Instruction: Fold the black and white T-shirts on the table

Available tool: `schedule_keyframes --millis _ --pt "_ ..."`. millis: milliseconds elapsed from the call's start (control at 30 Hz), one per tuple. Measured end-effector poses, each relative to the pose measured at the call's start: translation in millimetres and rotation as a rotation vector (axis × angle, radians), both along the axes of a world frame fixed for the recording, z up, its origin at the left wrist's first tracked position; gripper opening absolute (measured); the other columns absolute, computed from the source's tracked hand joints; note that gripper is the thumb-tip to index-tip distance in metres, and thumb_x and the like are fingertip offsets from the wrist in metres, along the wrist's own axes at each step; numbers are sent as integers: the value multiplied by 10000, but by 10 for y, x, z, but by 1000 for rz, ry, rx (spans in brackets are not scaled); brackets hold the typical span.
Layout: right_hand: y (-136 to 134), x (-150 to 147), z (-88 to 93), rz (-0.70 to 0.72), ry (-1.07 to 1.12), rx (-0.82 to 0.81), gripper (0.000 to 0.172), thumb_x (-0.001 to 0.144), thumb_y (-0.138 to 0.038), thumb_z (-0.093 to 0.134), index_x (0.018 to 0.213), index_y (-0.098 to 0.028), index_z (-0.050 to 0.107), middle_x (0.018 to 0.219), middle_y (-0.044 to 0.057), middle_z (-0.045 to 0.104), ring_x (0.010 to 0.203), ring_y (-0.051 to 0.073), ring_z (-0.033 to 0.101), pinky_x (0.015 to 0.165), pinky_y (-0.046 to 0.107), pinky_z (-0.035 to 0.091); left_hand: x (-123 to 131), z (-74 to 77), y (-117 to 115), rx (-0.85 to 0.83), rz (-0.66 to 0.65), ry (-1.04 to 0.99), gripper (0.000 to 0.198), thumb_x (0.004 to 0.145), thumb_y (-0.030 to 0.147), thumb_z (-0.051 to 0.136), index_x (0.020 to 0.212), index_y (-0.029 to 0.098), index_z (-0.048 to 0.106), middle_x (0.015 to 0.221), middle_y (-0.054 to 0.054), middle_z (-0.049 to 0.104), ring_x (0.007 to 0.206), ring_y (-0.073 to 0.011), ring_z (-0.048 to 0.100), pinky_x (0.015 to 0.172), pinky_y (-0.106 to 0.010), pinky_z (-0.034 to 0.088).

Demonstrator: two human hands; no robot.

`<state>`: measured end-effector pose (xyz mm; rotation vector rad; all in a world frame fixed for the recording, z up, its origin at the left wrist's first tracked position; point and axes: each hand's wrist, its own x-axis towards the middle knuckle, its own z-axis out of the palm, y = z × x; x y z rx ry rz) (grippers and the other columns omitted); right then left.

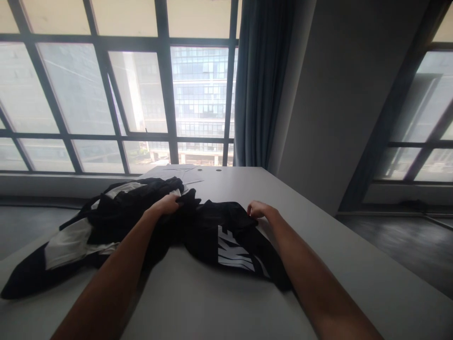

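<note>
A black garment with large white block lettering (pixel 231 252) lies partly spread on the white table (pixel 198 302); its exact kind is hard to make out. My right hand (pixel 260 210) pinches its upper right edge, fingers closed on the cloth. Further left, my left hand (pixel 168 205) is closed on a bunched dark part, which seems to belong to the same garment. Beside that hand, a heap of black and white clothes (pixel 116 203) spreads across the left of the table. Where the heap ends and the lettered garment begins is not distinct.
Thin white sheets (pixel 180 172) lie at the table's far end, near two round holes in its top. Beyond stand large framed windows (pixel 200 89), one pane tilted open, a blue-grey curtain (pixel 260 85) and a grey pillar (pixel 329 94). The table's right edge runs diagonally toward me.
</note>
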<state>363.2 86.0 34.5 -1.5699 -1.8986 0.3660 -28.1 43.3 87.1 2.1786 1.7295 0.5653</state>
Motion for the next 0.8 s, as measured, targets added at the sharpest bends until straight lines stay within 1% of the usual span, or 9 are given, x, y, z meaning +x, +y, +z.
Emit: schedule_keyframes --millis 67,200,267,333,433,533,667,733,800 --pt "-32 -83 103 88 12 -68 186 593 -163 866 735 -128 750 686 62 712 558 114 612 567 216 472 59 81 -57 7 -42 -332 427 792 509 623 980 135 709 964 -123 746 923 -294 695 834 -376 530" --pt "-211 -529 348 506 237 -129 722 670 -416 863 1315 -203 620 1292 142 639 1072 229 645 849 339 556 405 180 -252 -48 -180 -841 661 690 721 691 962 119 707 866 -99 744 796 -254 697 749 -357 548" --pt "-326 -802 423 673 347 -84 791 659 -478 858 1356 -225 582 1337 127 607 1151 251 606 935 407 526 574 217 -345 -48 -229 -885 696 679 746 690 972 116 713 855 -92 741 773 -240 690 725 -344 544" --pt "-408 -1003 465 756 411 -40 668 679 -506 828 1239 -186 655 1179 103 682 1051 261 640 898 427 527 659 250 -403 -13 -255 -855 688 721 750 647 986 118 711 861 -83 738 761 -232 683 704 -337 539" --pt "-421 -1063 523 625 458 93 435 746 -512 730 958 -132 713 877 53 710 824 238 649 742 371 520 595 273 -404 66 -298 -657 631 698 668 716 1036 136 700 906 -72 737 813 -256 683 723 -350 540" --pt "-347 -906 603 324 519 299 390 781 -527 620 807 -140 663 776 36 675 739 200 598 655 308 472 419 241 -350 62 -301 -282 736 496 451 891 1150 189 678 1041 -61 739 986 -314 666 848 -375 531" --pt "-288 -684 687 84 585 398 408 794 -565 543 726 -165 590 762 47 658 724 179 560 612 280 445 331 103 -315 -181 -230 128 676 446 292 871 1097 219 708 1066 -51 748 1039 -333 661 901 -373 516" --pt "-292 -625 714 37 610 416 383 797 -544 536 733 -169 578 784 55 662 727 176 558 609 280 448 377 18 -337 -331 -250 223 603 438 282 855 1024 217 732 992 -38 762 972 -325 681 863 -370 529" --pt "-310 -582 743 9 618 439 349 806 -510 539 734 -170 572 794 61 665 734 178 562 612 282 452 423 -46 -395 -331 -252 209 559 419 288 845 965 218 750 899 -18 764 876 -305 689 799 -358 540"
